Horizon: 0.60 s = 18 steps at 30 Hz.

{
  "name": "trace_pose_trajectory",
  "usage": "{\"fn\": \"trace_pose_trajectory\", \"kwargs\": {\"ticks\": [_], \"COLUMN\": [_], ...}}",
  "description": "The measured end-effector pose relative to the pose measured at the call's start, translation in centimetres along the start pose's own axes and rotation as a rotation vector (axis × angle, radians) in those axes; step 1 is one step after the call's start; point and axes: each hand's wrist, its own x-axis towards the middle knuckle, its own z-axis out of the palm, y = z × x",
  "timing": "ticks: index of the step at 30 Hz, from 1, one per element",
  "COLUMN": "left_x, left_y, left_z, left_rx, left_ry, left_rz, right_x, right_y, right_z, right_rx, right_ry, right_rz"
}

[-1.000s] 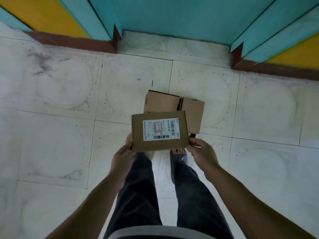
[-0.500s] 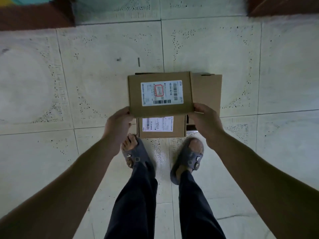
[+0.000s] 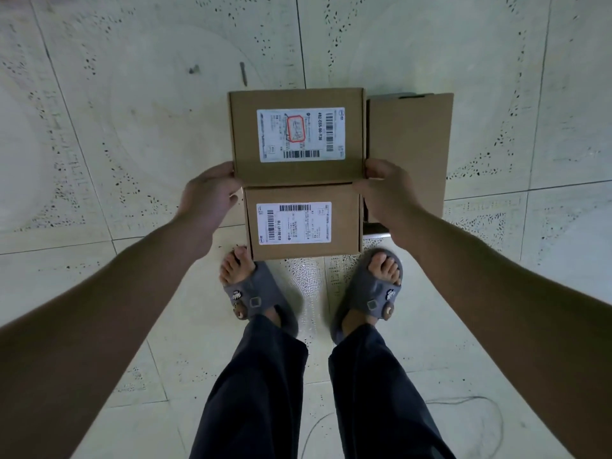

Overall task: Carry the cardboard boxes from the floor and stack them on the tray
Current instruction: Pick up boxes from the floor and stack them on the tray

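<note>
Noted: pale speckled tile floor (image 3: 132, 127) filled the head view. Dark trousers (image 3: 258, 392) ran down to the bottom edge.

- Three cardboard boxes lay ahead of the feet.
- Plain box (image 3: 410, 144) sat on the floor at right.
- Held box (image 3: 296, 173) was level, label up, just beside the plain box. Its near edge overlapped the far edge of the lower box (image 3: 303, 253).
- Whether the held box rested on anything could not be told.
- Lower box stood on the floor, touching the toes.
- Left hand (image 3: 207, 197) gripped the held box's near left corner, fingers curled.
- Right hand (image 3: 385, 190) gripped the near right corner, thumb on the top edge.
- Grey sandals (image 3: 258, 296) were on both feet.
- White label (image 3: 299, 134) on the held box bore a red mark.
</note>
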Motion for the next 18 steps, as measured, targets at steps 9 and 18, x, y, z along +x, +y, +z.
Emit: {"fn": "trace_pose_trajectory", "kwargs": {"ticks": [9,18], "left_x": [0.7,-2.0], "left_y": [-0.8,-0.6], "left_z": [0.4,-0.5], "left_rx": [0.135,0.116], "left_ry": [-0.022,0.128], "left_rz": [-0.023,-0.064], "right_x": [0.0,-1.6], "right_y": [0.4,1.2], "right_z": [0.3,-0.5], "right_rx": [-0.01,-0.033], "right_ry": [0.006,0.015], "right_rz": [0.043,0.079]}}
